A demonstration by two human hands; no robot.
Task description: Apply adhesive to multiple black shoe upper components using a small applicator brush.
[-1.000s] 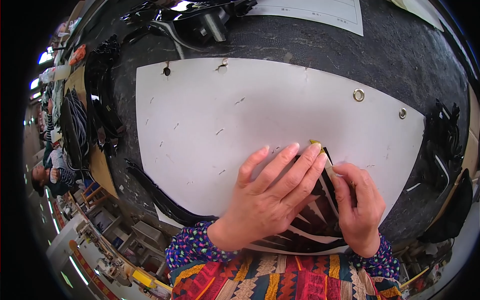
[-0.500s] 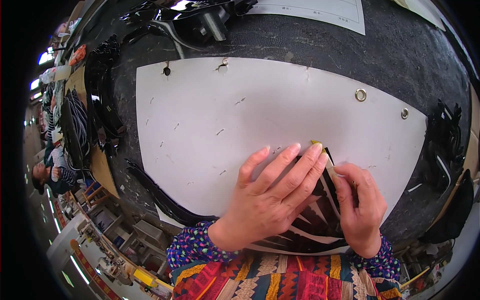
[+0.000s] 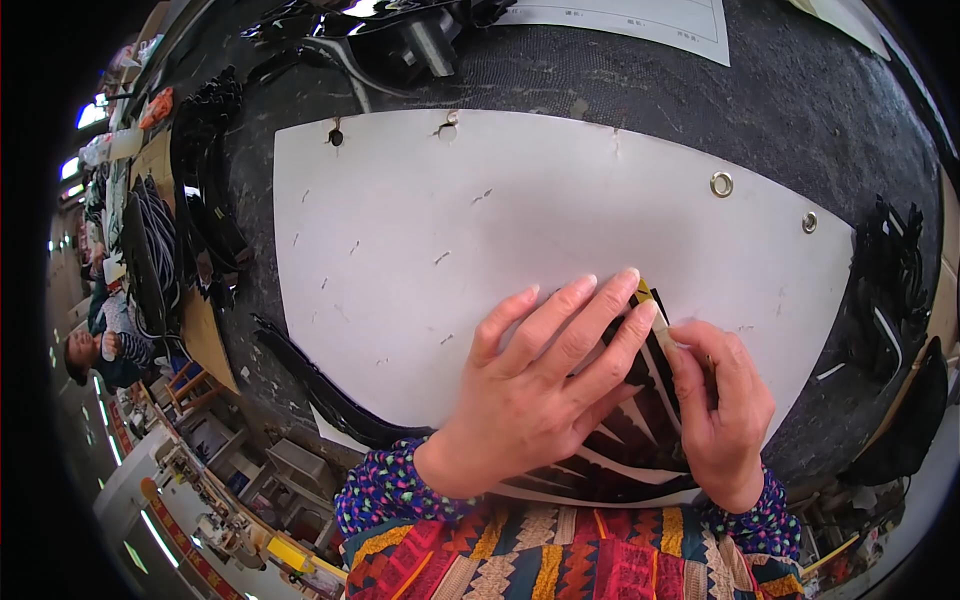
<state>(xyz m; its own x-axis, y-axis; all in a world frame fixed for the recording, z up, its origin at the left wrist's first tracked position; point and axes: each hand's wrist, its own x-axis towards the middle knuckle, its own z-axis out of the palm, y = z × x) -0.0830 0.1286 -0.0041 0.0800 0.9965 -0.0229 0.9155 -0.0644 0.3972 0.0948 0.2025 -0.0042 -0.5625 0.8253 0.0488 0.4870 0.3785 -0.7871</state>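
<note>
A white board (image 3: 380, 230) with a curved outline lies in front of me, with several thin black pieces (image 3: 640, 440) fanned out on its near part. My left hand (image 3: 535, 375) rests flat over these pieces, fingers spread. Its fingertips are beside a small yellow tip (image 3: 644, 291) at the far end of a narrow pale strip (image 3: 659, 326). My right hand (image 3: 722, 405) is closed, thumb and index finger pinching the near end of that strip. A black edge runs alongside the strip. What lies under my left palm is hidden.
Glossy black pieces (image 3: 400, 50) and a printed sheet (image 3: 640, 25) lie at the far side. More black strips are heaped at the left (image 3: 210, 200) and right (image 3: 885, 290). A long black piece (image 3: 330, 390) overlaps the board's left edge. Another person (image 3: 110, 345) is at far left.
My left index and middle fingertips have parted and shifted, uncovering more of the yellow tip. The right hand has hardly moved and keeps its pinch.
</note>
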